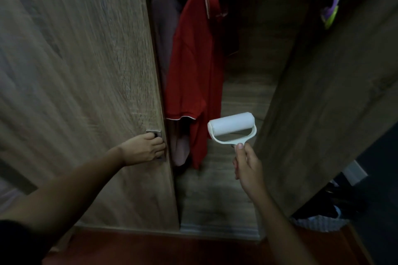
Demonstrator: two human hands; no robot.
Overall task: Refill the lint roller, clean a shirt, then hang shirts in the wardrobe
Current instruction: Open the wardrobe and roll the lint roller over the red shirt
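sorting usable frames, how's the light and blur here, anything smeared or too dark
Head view: dim throughout, upper right nearly black; left door streaked by motion blur around the left hand gripping its handle; white roller in the right hand is brightest and fairly sharp; red shirt readable; wide-angle lens bows the door edges.

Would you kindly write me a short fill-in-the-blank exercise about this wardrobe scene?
The right hand holds a white ____.
The left hand grips the metal handle on the wooden ____.
The hanging shirt beside the grey garment is coloured ____.
Missing words: lint roller; door; red.
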